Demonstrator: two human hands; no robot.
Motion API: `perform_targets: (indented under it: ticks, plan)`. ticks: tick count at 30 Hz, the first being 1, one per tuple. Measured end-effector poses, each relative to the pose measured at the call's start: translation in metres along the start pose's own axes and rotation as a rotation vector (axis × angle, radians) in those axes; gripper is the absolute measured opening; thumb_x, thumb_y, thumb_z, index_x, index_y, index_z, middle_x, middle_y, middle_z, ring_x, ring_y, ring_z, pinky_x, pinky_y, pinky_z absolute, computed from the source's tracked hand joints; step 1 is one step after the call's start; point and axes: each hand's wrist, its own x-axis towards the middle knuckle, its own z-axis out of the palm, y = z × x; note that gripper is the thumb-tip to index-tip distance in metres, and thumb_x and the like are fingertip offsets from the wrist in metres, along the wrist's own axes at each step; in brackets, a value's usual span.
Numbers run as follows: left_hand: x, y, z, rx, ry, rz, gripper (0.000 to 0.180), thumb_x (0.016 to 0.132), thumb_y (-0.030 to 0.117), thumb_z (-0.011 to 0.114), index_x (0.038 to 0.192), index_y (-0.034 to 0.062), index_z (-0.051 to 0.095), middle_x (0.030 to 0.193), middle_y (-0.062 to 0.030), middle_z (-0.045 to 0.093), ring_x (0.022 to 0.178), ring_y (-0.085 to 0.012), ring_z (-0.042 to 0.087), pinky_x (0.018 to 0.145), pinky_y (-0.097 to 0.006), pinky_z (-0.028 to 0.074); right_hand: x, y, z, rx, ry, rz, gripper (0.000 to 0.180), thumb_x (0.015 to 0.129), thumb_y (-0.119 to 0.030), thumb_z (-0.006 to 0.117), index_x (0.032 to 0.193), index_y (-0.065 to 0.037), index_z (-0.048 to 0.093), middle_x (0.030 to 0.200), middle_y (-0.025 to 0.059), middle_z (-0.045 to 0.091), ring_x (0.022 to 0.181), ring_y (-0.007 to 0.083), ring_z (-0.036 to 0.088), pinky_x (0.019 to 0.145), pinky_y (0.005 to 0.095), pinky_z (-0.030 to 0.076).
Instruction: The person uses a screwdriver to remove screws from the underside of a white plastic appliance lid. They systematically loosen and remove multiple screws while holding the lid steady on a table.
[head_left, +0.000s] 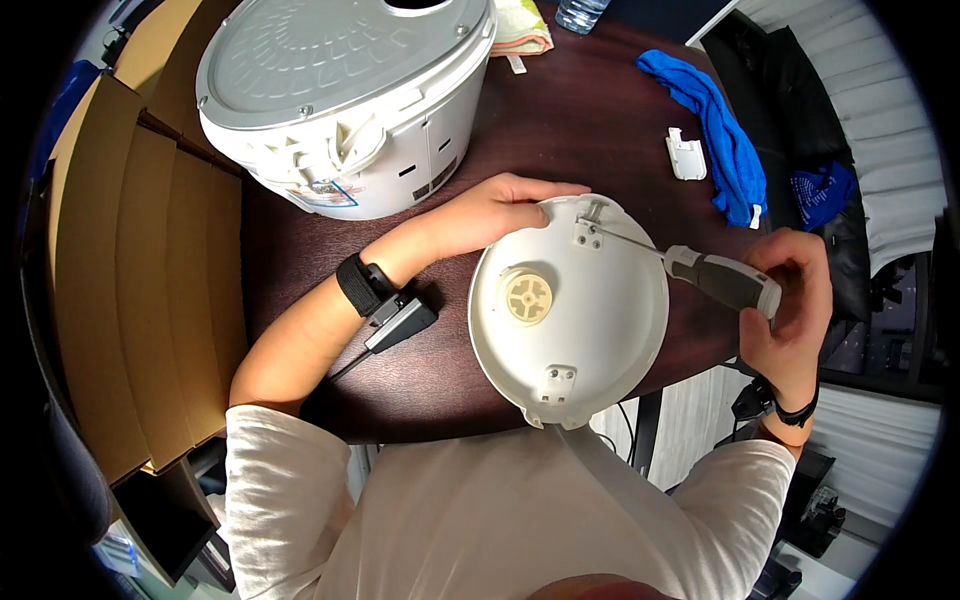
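A round white lid-like cover [610, 330] is tilted at the table's near edge, its hollow inner side facing up. My left hand [495, 210] grips its far rim, thumb on the inside and fingers along the edge. My right hand [793, 300] is closed round the grey-and-white handle of a screwdriver [715, 277]. The shaft points left, and its tip meets a small screwed metal bracket [588, 238] near the cover's far rim. A similar bracket [559, 382] sits near the close rim. A beige round spoked insert [526, 298] stands out left of the cover's middle.
Far left stands a large white appliance body [400, 150] with a grey metal plate on top. Cardboard [150, 290] lines the left side. On the dark table [560, 120] lie a blue cloth [715, 140], a small white plastic part [686, 155] and a bottle [580, 14].
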Motion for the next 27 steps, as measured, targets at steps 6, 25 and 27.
perform_targets:
  ticks: [6, 25, 27]
  plan:
    - [0.001, 0.001, 0.0, 0.011, -0.001, -0.001, 0.049, 0.085, 0.002, 0.043, 0.134, 0.0023, 0.046, 0.123, -0.0077, 0.058, 0.106, -0.0109, 0.056, 0.093, -0.024, 0.042, 0.004, 0.011, -0.013, 0.006, -0.012, 0.088, 0.042, 0.064, 0.005, 0.041, 0.104, 0.0, 0.053, 0.097, 0.0093, 0.051, 0.072, 0.013, 0.052, 0.063, 0.0217, 0.043]
    - [0.001, 0.004, 0.003, 0.021, 0.008, 0.005, 0.049, 0.085, 0.003, 0.044, 0.133, 0.001, 0.046, 0.124, -0.0087, 0.058, 0.109, -0.0124, 0.056, 0.095, -0.025, 0.042, 0.044, 0.025, 0.008, -0.235, -0.057, 0.246, 0.011, 0.084, -0.008, 0.065, 0.084, -0.001, 0.057, 0.069, -0.0013, 0.053, 0.064, 0.0043, 0.045, 0.057, 0.0189, 0.036]
    - [0.001, 0.003, 0.003, 0.029, 0.006, 0.012, 0.049, 0.085, 0.002, 0.043, 0.133, 0.0008, 0.046, 0.124, -0.0086, 0.058, 0.109, -0.0123, 0.056, 0.095, -0.025, 0.042, 0.041, 0.031, 0.003, -0.212, 0.027, 0.201, 0.01, 0.084, -0.008, 0.065, 0.084, -0.001, 0.057, 0.07, -0.0012, 0.053, 0.065, 0.0041, 0.045, 0.058, 0.0186, 0.036]
